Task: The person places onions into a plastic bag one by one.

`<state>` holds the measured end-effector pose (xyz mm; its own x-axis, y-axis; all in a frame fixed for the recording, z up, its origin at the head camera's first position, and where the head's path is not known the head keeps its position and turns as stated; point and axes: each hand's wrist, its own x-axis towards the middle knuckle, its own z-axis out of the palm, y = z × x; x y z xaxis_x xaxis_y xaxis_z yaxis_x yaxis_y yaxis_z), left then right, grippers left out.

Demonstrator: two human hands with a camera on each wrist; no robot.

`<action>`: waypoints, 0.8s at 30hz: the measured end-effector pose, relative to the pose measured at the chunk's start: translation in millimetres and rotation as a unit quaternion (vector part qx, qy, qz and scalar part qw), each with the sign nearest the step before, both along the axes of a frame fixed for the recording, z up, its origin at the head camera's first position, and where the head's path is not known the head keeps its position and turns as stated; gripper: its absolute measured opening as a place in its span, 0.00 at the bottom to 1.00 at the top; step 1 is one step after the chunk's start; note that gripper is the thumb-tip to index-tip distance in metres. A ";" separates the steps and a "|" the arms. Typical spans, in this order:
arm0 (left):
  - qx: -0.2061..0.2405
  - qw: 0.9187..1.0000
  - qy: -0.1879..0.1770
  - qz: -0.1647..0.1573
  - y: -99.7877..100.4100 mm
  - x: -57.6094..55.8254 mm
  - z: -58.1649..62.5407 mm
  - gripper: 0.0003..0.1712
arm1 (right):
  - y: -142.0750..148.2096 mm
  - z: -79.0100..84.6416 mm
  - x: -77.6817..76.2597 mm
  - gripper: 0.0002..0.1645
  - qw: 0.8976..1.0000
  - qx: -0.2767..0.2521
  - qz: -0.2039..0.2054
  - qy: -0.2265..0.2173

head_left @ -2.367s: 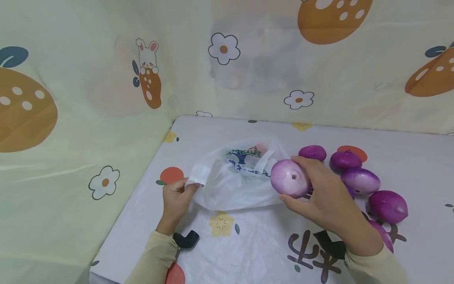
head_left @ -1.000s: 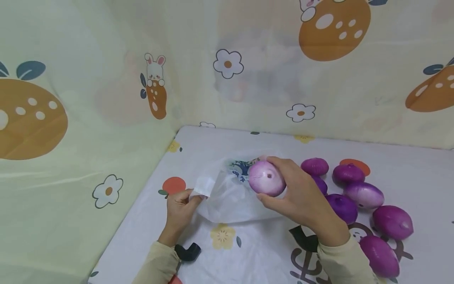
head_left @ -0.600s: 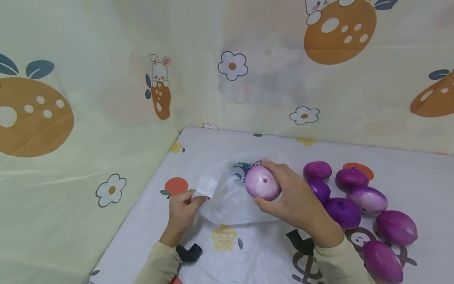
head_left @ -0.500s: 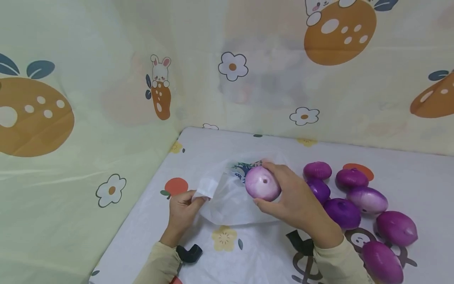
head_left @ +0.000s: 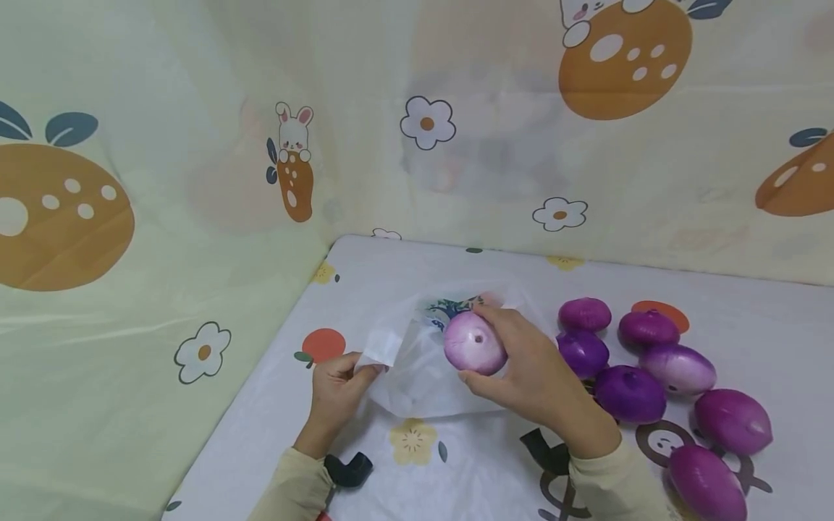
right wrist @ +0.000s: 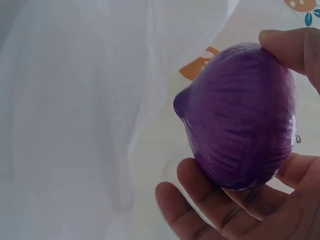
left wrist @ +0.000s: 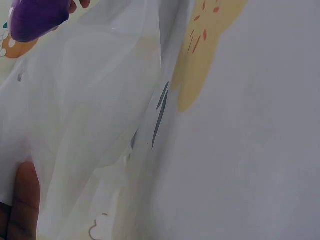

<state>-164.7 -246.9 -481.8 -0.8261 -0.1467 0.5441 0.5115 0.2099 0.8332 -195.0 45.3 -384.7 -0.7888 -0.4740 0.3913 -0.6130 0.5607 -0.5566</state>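
Observation:
My left hand (head_left: 337, 394) pinches the handle corner of a white plastic bag (head_left: 410, 387) with a blue tree print, holding its near edge up. A fingertip on the film shows at the lower left of the left wrist view. My right hand (head_left: 534, 369) grips a purple onion (head_left: 474, 343) over the bag, its pale root end facing the head camera. In the right wrist view that onion (right wrist: 240, 117) sits between thumb and fingers, pointed tip toward the white film. The bag's inside is mostly hidden.
Several purple onions (head_left: 630, 394) lie in a loose group on the right of the table. The white tablecloth (head_left: 482, 470) carries fruit and flower prints. Patterned cloth walls (head_left: 482, 166) rise behind and at the left.
My right hand has carried the onion leftward from beside the onion group to over the bag, and slightly lower just now. My left hand keeps its pinch on the bag.

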 end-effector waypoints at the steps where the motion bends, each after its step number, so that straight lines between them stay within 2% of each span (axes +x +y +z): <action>1: -0.001 1.000 0.001 -0.001 -0.1 0.0 0.2 0.09 | -1.1 -1.2 0.0 0.51 1.000 0.001 -0.001 -0.001; 9: 0.001 1.000 -0.003 -0.009 1.7 2.2 3.9 0.09 | -9.4 -11.9 -1.0 0.51 1.000 0.009 -0.018 0.017; 15: -0.003 1.000 0.005 -0.013 2.9 1.7 3.3 0.09 | -14.2 -18.8 -2.1 0.49 0.999 -0.005 -0.004 0.045; 24: -0.005 1.000 0.019 -0.015 2.3 0.8 1.1 0.08 | -21.2 -30.4 -3.4 0.49 0.998 -0.008 0.008 0.060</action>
